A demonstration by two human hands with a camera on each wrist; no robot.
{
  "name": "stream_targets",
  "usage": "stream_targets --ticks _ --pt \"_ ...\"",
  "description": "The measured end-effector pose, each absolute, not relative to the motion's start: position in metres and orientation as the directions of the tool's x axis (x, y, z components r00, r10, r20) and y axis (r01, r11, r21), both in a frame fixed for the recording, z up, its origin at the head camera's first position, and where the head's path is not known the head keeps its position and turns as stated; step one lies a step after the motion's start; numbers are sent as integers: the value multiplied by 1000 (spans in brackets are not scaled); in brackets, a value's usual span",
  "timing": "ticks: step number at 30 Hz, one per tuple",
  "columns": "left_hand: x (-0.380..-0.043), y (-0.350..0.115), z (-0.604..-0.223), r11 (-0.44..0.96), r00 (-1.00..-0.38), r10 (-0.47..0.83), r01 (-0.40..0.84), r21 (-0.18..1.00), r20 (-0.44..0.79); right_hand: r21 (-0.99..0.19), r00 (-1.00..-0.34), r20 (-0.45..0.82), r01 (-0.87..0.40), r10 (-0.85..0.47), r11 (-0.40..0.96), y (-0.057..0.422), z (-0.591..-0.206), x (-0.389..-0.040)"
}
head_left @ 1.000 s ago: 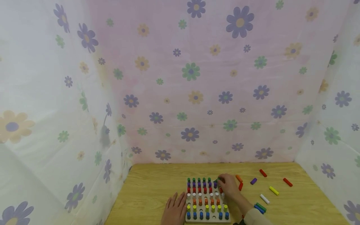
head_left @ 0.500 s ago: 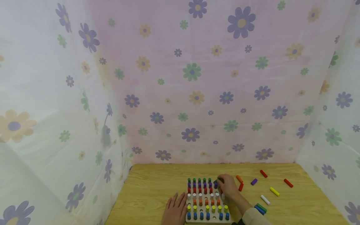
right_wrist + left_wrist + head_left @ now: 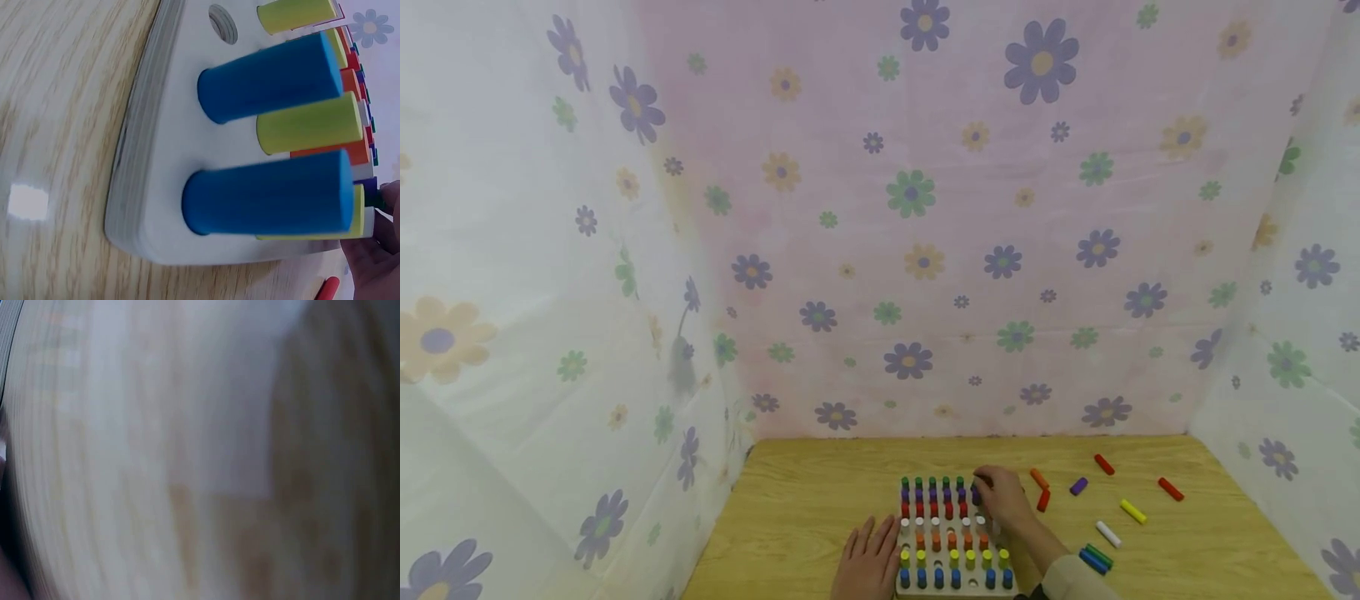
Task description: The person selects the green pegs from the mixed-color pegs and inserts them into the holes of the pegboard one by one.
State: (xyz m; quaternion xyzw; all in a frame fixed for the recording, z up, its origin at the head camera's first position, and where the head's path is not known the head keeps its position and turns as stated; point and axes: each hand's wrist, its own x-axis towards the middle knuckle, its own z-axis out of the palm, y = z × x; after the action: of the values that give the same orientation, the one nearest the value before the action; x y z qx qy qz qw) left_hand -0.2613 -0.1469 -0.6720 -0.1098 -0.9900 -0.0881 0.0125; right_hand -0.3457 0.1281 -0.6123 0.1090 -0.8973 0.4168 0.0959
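A pale pegboard [image 3: 955, 591] holds rows of upright pegs: green, purple, red, white, orange, yellow and blue. At its back right corner my right hand [image 3: 1006, 500] pinches a green peg [image 3: 375, 199], which the fingers mostly hide in the head view. My left hand [image 3: 868, 560] lies palm down with straight fingers, fingertips right at the board's left edge. Close in the right wrist view stand two blue pegs [image 3: 269, 195] in the front row, with an uncovered hole [image 3: 223, 24] near them. The left wrist view is blurred and shows mostly wood grain.
Loose pegs lie on the wooden table [image 3: 805, 500] right of the board: orange [image 3: 1039, 478], purple [image 3: 1078, 486], yellow [image 3: 1133, 512], white [image 3: 1108, 534], green [image 3: 1100, 556], blue [image 3: 1093, 561] and several red, one at far right [image 3: 1170, 489]. A flowered cloth [image 3: 850, 350] encloses the back and sides.
The green peg, seen tilted in my right fingers earlier, is now mostly hidden behind them as that hand shifts slightly at the back right corner. My left hand stays put.
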Motion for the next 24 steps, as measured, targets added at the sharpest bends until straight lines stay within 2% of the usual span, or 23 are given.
stream_targets --ticks 6,24 --pt "-262 -146 -672 961 -976 217 216 172 15 -739 -959 258 -273 -116 616 125 -612 -343" --pt "-259 -147 -670 959 -976 211 219 180 61 -731 -969 212 -243 -127 638 127 -612 -345"
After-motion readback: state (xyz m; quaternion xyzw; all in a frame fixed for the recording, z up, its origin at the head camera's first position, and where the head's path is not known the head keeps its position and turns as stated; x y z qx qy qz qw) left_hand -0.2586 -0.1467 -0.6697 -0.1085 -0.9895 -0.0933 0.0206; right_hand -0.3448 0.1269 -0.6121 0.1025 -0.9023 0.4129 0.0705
